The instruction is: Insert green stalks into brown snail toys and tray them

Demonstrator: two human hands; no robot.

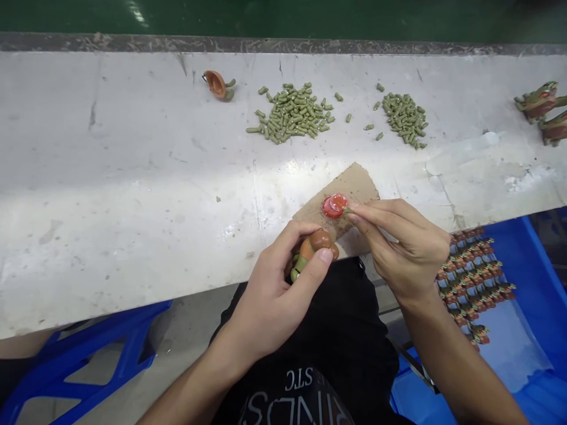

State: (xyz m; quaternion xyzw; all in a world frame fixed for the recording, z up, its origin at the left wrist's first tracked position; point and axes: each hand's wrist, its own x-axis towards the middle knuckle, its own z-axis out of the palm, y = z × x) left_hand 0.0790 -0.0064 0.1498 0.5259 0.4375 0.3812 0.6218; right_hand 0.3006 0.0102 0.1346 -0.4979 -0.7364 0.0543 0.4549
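Left hand: the left hand is closed around a brown-and-green figurine, thumb across its brown part, just above the near edge of the white worktable.
Right hand: the right hand pinches a small green peg between thumb and fingertips, its tip at the edge of a glossy red patch; whether it touches the red is too small to tell.
Cardboard: the brown cardboard piece lies askew under the red patch, which looks wet, perhaps glue or paint.
Green pegs: a larger heap lies beyond the cardboard, a smaller heap to its right, with strays between them.
Far left: a hollow brown part with green stubs lies left of the larger heap.
Right: more figurines lie at the far right; below the table, rows of figurines sit in a blue bin.
Risks: a loose pinch could drop the slim peg into the red; too deep a dip could smear the fingertips, then the figurine; a brushing wrist could shift the cardboard.
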